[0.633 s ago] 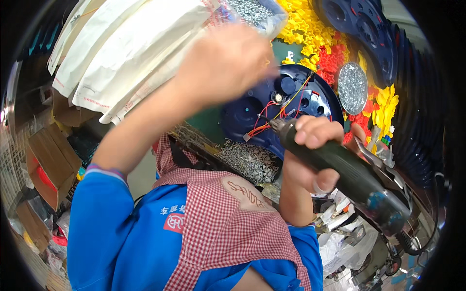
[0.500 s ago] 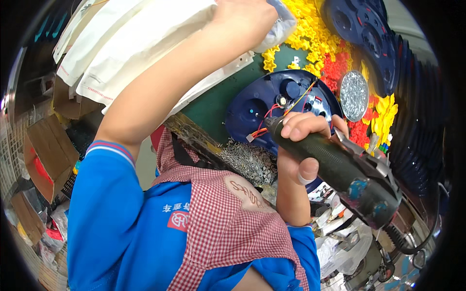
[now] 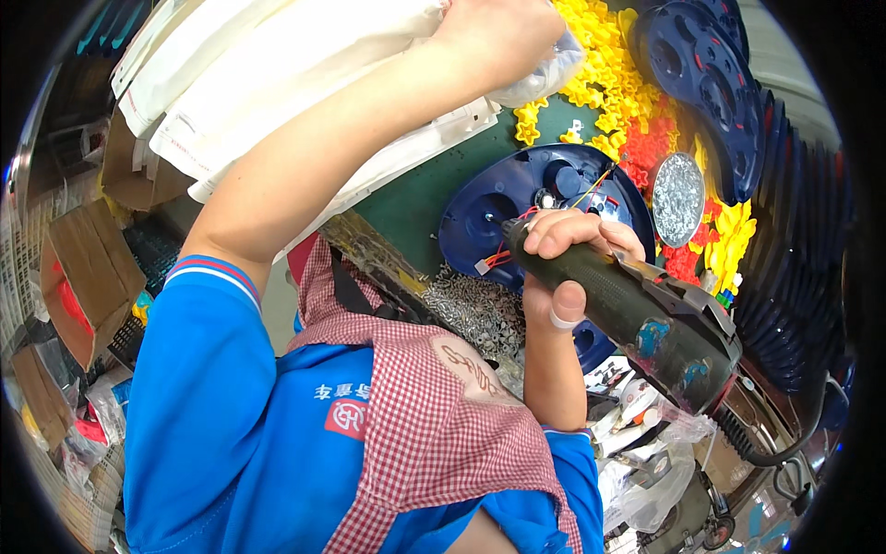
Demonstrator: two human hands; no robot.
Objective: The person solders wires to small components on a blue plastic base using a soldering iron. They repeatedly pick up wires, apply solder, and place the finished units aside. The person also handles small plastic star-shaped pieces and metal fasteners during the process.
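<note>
My right hand [image 3: 574, 251] is wrapped round a dark, corded electric screwdriver [image 3: 637, 319], a white band on its thumb. The screwdriver's narrow end points left over a dark blue moulded plastic part [image 3: 466, 242]; whether it touches the part is hard to make out. Red and yellow wires and a small white connector [image 3: 482, 267] lie on that part. My left hand [image 3: 506, 42] reaches to the top edge, beside a clear plastic bag [image 3: 546, 78] and white sacks [image 3: 305, 83]. Its fingers are mostly hidden, so what they hold does not show.
Yellow plastic pieces [image 3: 600, 69] and red ones [image 3: 649, 138] are heaped beyond the part, near a round metal dish [image 3: 678, 198]. Loose screws [image 3: 475, 309] lie along the near edge of the green table [image 3: 415, 198]. Blue mouldings [image 3: 706, 88] are stacked at right; cardboard boxes [image 3: 88, 277] stand left.
The screwdriver's narrow end has shifted up-left over the blue part, and its body has swung a little left. My left hand has moved slightly right. The whole view has shifted slightly.
</note>
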